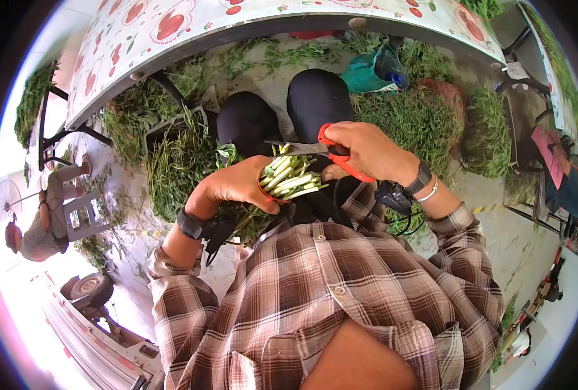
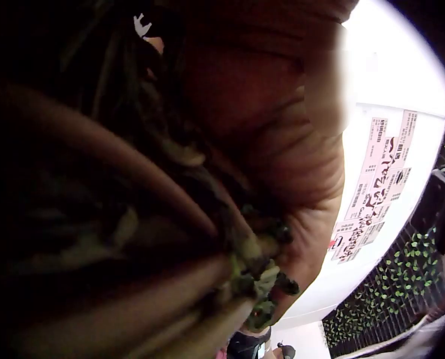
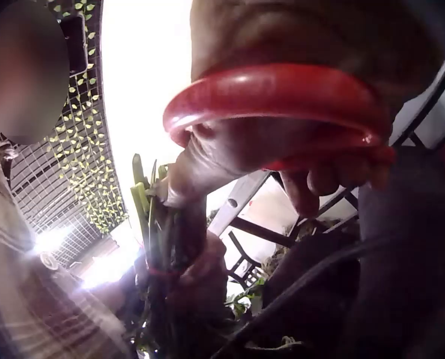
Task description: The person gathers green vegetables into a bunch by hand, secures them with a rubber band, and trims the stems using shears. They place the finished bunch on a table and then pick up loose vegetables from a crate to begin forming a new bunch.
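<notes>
My left hand (image 1: 237,185) grips a bundle of green leafy stems (image 1: 290,179), pale cut ends pointing up and right. A thin red band (image 3: 162,274) circles the bundle in the right wrist view. Fingers of my right hand (image 1: 374,153) go through the red handles of a pair of scissors (image 1: 309,149). The blades point left and lie across the far edge of the stem ends in the head view. In the left wrist view, the dark underside of the stems (image 2: 207,299) fills the lower left, beside the palm.
A crate (image 1: 149,140) of loose greens stands beside my knees. Large heaps of greens (image 1: 406,127) lie on the right. A table with a patterned cloth (image 1: 256,26) spans the front. A teal bag (image 1: 363,70) sits under it. One person (image 1: 51,211) is at far left near a stool (image 1: 84,214).
</notes>
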The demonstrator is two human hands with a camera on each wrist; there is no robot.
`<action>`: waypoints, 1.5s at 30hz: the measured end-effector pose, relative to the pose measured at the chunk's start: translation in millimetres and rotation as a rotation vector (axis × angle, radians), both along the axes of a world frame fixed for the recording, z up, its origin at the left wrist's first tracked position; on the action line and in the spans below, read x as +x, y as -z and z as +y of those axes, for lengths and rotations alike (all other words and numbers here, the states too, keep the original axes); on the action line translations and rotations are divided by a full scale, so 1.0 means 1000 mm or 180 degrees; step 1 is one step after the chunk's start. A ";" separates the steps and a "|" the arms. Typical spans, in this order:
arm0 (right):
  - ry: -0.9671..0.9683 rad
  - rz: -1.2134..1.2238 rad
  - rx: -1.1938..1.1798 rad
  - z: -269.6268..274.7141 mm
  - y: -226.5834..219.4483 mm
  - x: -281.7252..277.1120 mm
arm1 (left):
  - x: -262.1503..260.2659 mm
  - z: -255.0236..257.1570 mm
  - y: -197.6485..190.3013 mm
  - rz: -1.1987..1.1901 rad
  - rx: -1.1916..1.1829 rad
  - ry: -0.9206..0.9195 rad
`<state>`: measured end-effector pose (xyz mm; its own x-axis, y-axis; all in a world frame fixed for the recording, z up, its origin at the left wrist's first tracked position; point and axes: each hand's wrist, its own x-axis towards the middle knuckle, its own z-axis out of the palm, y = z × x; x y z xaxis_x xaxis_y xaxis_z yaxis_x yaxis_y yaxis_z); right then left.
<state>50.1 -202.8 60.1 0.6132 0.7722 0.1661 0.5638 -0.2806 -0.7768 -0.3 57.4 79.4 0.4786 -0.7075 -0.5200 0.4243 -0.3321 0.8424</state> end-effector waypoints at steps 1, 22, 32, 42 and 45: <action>0.0010 0.0005 0.0002 -0.001 -0.001 0.000 | 0.000 0.000 0.000 0.0005 0.0002 0.0010; 0.0698 0.1244 0.0038 -0.018 -0.006 -0.008 | -0.023 0.001 0.001 -0.1184 0.1506 -0.1449; -0.0099 -0.0212 0.0447 0.039 -0.044 0.021 | -0.023 -0.032 0.004 -0.1748 0.2154 -0.0823; -0.0501 0.0146 0.0070 0.062 -0.034 0.016 | -0.025 -0.038 0.000 -0.2042 0.2061 -0.0624; -0.0392 0.0204 0.0122 0.062 -0.031 0.012 | -0.025 -0.038 -0.002 -0.2138 0.2088 -0.0641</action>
<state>62.4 -140.5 90.7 0.5245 0.8361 0.1606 0.5410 -0.1817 -0.8212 -25.6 19.1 81.6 0.9018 -0.2452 -0.3560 0.0211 -0.7975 0.6029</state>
